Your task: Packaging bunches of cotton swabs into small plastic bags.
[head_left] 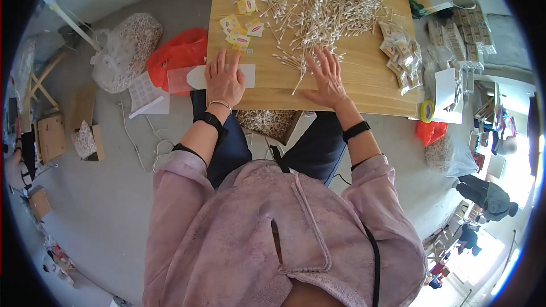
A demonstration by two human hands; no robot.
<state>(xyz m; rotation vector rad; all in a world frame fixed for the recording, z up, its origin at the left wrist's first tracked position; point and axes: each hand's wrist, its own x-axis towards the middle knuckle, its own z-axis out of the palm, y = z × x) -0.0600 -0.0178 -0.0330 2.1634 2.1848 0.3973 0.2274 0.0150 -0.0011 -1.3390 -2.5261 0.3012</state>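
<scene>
Wooden tabletop [352, 88]: cotton swab pile [324, 0] mostly unpacked; few filled packets [401, 57] done; left hand [224, 79] flat on clear bag [222, 75], right hand [327, 77] open, gathering swabs.

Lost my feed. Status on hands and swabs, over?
Left hand flat on clear bag. Right hand flat by swabs, small bunch at fingertips. Nothing in the way.

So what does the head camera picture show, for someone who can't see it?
Seen from above, a person in a pink hoodie rests both hands on a wooden table: the left hand flat on a clear plastic bag, the right hand touching a small bunch of cotton swabs. A big swab pile and small yellow labels lie beyond.
</scene>
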